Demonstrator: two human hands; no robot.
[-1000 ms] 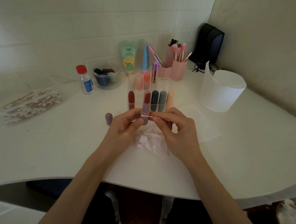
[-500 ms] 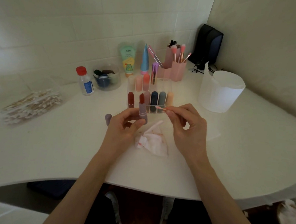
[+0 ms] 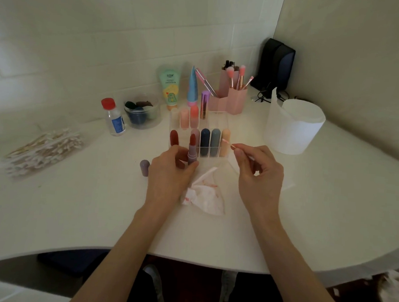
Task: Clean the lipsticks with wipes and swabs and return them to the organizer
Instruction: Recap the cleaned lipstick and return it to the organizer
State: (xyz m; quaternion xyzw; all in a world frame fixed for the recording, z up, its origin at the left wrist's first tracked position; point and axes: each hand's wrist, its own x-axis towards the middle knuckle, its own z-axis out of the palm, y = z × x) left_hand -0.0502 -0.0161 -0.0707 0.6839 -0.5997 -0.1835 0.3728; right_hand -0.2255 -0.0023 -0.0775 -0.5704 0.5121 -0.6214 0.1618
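My left hand grips an uncapped mauve lipstick upright, its red bullet showing. Its mauve cap stands on the table to the left. My right hand pinches a cotton swab with a pink-stained tip, held apart from the lipstick and to its right. Between my hands lies a crumpled wipe with red smears. Just behind stands the clear organizer with several capped lipsticks in red, pink, blue, grey and peach.
A bag of cotton swabs lies far left. A small red-capped bottle, a clear sponge jar, two tubes and a pink brush holder line the back. A roll of wipes stands right, a dark speaker behind it.
My right hand has drawn the swab away from the lipstick and out to the right. My left hand has lowered the lipstick slightly and keeps it upright.
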